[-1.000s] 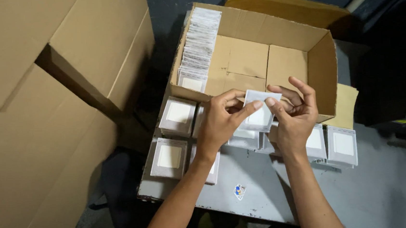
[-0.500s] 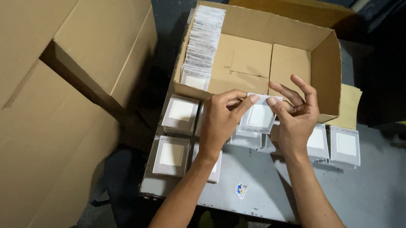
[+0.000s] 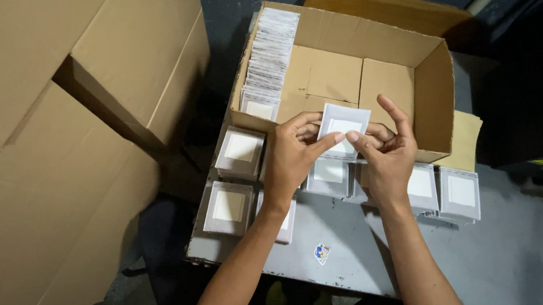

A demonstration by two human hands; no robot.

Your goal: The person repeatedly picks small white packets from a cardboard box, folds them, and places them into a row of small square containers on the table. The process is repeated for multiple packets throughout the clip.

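You have lifted the white square packet clear of the stacks; your left hand and right hand now pinch it together, raised before the open cardboard box above the grey surface.

Left hand and right hand pinch one small white square packet between them, above the near wall of an open cardboard box (packets filed along its left side). More packet stacks sit on the grey worktop.
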